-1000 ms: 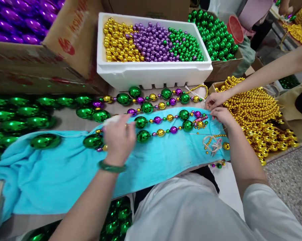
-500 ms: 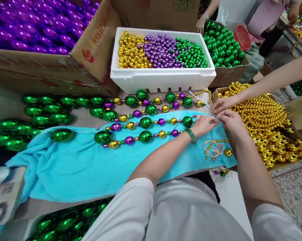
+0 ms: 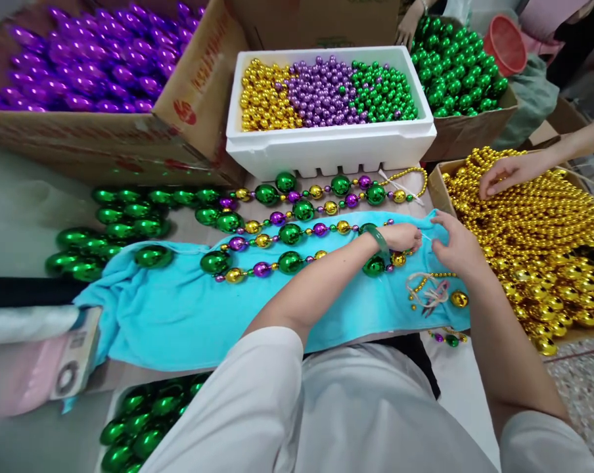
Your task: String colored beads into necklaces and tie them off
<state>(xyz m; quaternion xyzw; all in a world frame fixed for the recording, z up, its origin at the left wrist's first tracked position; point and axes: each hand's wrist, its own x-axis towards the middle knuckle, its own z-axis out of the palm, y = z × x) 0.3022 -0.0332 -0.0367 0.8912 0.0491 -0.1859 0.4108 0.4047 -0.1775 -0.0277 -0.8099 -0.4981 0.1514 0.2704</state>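
My left hand (image 3: 403,238) is closed in a pinch on a thin white string (image 3: 426,236), whose short end sticks out toward my right hand. My right hand (image 3: 455,244) has thumb and index finger apart, with nothing visible between them, at the right edge of the blue towel (image 3: 188,322). Under and beside my left wrist runs a bead necklace (image 3: 290,234) of large green, purple and gold beads, looped in two rows on the towel. Partly hidden by my left forearm is its nearer row. Close to my right wrist lie loose string scraps (image 3: 432,292) and a gold bead (image 3: 459,299).
Behind stands a white foam box (image 3: 326,148) of small gold, purple and green beads. A second beaded strand (image 3: 304,210) lies beyond the towel. At right, another person's hand (image 3: 506,174) reaches over a carton of gold bead strands (image 3: 528,217). Large green beads (image 3: 80,240) lie left.
My hands have drawn apart, and the right fingers have spread. The other person's hand has pulled back from mine to the gold strands. The view has shifted slightly.
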